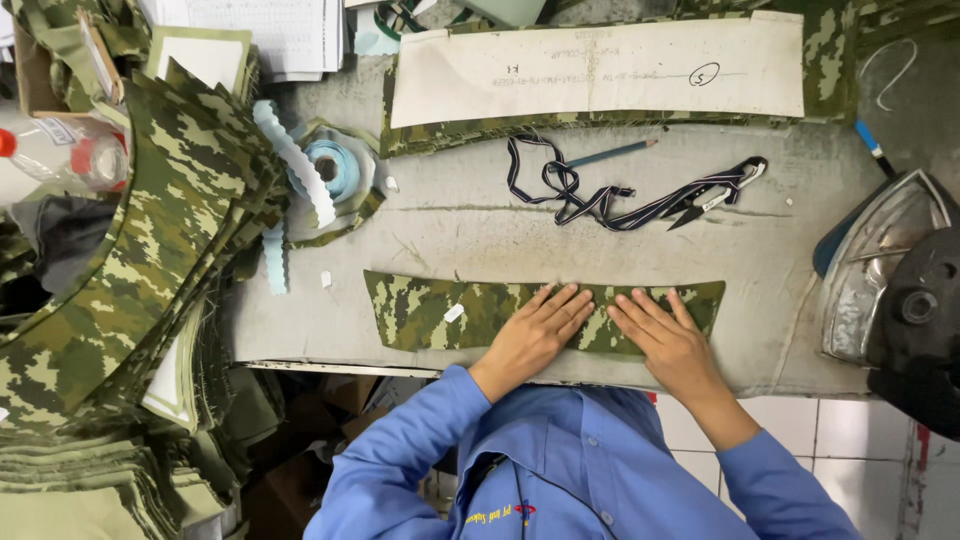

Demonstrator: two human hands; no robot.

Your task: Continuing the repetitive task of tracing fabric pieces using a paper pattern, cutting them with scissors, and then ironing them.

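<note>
Pressing flat on a long, narrow strip of green camouflage fabric [430, 312], both hands lie open with fingers extended and together, palms down, gripping nothing. The left hand [535, 335] covers the strip's middle; the right hand [668, 340] sits just beside it at 3 o'clock, on the strip's right portion. The strip lies along the near edge of a worn grey padded worktable [460, 225].

At 12 o'clock from the hands: a dark striped cord [580, 195] in loose loops, small thread snips [715, 197] at its right end, and a blue-grey pencil [605, 154].

Further at 12 o'clock: a long white paper pattern [600, 68] resting on camouflage cloth.

At 3 o'clock: a metal-soled iron [885, 270].

At 9 to 10 o'clock: a stack of cut camouflage pieces [150, 250] and a roll of light blue tape [335, 168].
</note>
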